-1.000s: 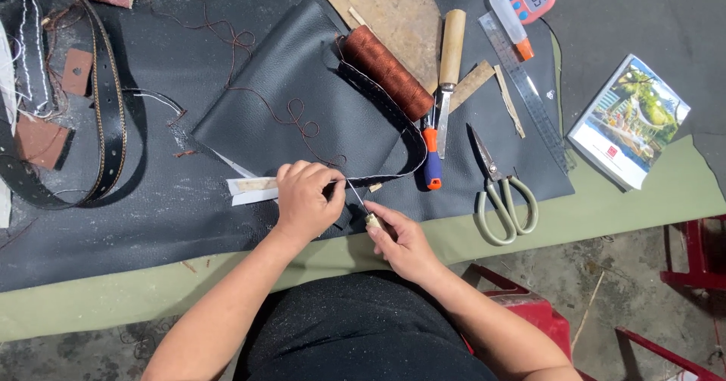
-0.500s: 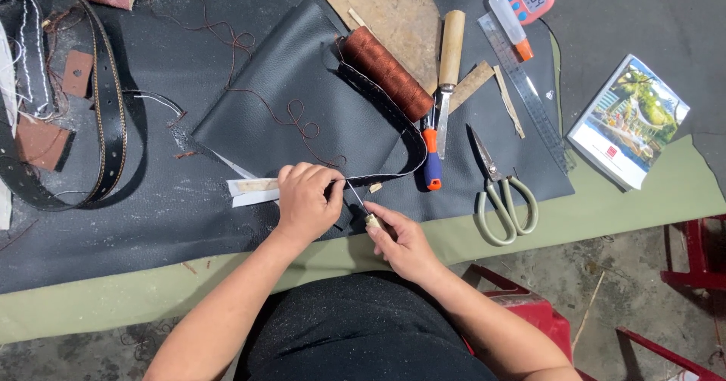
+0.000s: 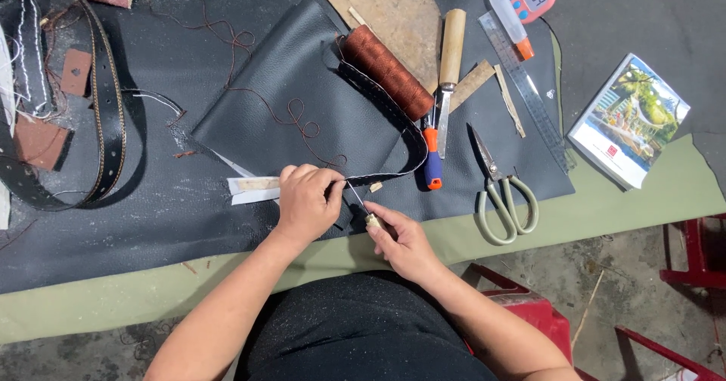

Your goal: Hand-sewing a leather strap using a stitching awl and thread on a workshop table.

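Nothing has shifted over the last second. The left hand [image 3: 304, 199] stays pinched on the black leather strap [image 3: 393, 124] near the table's front edge; the right hand [image 3: 401, 237] keeps its closed grip on the awl [image 3: 361, 207], tip at the strap, so the piercing looks unfinished.

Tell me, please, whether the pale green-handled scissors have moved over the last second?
No. The pale green-handled scissors lie in the same spot, just right of the orange and blue tool handle, as before.

Hands [image 3: 306, 203] & awl [image 3: 359, 203] same spot as 1 s ago, no visible shift.
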